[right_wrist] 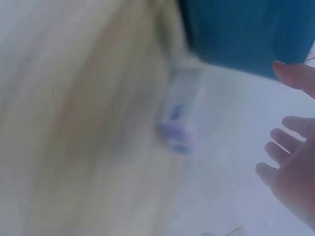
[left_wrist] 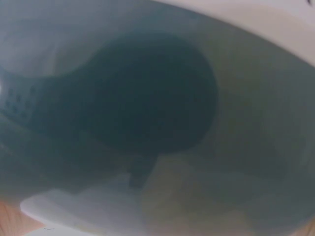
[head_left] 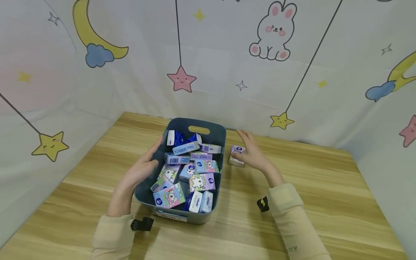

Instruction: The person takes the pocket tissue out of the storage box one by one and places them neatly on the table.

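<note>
Head view: the main risk is a knock, because the right hand [head_left: 255, 155], fingers straight and thumb apart, lies over the small purple, white and green cartoon-printed tissue packet [head_left: 236, 162] on the wood-grain counter [head_left: 328, 191], and a brush could slide it. The left hand [head_left: 143, 169], straight-fingered and gripping nothing, is at the left side of the blue-grey rounded plastic bin [head_left: 217, 131]; whether it touches is unclear, but a hard push might shift the bin and upset its loose pile. Inside are dark-blue-and-white packets [head_left: 175, 138] at the far end, cartoon-printed packets [head_left: 202, 182] mid-bin, and white and pale-blue packets [head_left: 195, 201] on edge at the near end. Left wrist view: mostly a hazy dark teal surface; I cannot tell the fingers there. Right wrist view: fingers spread apart, holding nothing; the blurred packet sits beside the bin.
</note>
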`<state>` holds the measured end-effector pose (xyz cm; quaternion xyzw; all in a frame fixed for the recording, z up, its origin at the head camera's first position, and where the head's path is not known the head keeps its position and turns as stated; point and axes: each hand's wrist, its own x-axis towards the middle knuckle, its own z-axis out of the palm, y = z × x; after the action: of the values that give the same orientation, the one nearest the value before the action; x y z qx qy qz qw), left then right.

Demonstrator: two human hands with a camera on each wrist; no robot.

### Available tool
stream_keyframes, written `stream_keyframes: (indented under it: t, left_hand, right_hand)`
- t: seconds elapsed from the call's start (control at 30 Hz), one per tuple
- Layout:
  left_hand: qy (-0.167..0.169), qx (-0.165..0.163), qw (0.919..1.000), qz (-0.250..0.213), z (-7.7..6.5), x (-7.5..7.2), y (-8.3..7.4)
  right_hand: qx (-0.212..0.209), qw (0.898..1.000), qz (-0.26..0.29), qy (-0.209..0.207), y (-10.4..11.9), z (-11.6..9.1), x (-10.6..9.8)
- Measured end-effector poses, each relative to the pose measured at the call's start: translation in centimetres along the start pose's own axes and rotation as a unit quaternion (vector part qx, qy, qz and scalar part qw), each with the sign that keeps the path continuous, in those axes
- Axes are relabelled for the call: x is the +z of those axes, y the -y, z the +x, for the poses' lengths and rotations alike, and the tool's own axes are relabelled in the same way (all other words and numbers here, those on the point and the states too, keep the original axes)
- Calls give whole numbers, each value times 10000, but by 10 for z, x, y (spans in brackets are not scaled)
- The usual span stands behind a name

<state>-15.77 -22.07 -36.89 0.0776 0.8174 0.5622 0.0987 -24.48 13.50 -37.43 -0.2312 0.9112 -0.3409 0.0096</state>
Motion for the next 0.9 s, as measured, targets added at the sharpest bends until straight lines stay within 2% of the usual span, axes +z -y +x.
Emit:
stream_keyframes:
  t: [0.2, 0.37, 0.5, 0.6, 0.73, 0.8, 0.9]
  left_hand:
    - [6, 7, 10000, 48, 0, -1, 0]
    - [17, 77, 10000, 37, -1, 0, -1]
    - [11, 64, 10000, 56, 0, 0, -1]
    - [15, 51, 10000, 46, 0, -1, -1]
    - [21, 82, 10000, 17, 0, -1, -1]
    - [29, 90, 10000, 29, 0, 0, -2]
    - [50, 70, 10000, 47, 0, 0, -1]
  right_hand:
    - [-386, 9991, -128, 112, 37, -4, -9]
    - [-698, 9961, -222, 494, 72, -7, -9]
    - [-1068, 9894, -425, 888, 96, -10, -2]
    - [-1572, 9780, -766, 1141, 111, -12, 7]
    - [-2301, 9539, -1292, 1430, 128, -14, 21]
    - [-2499, 9443, -1482, 1547, 133, -14, 28]
    - [-2611, 9353, -1653, 1724, 140, -15, 37]
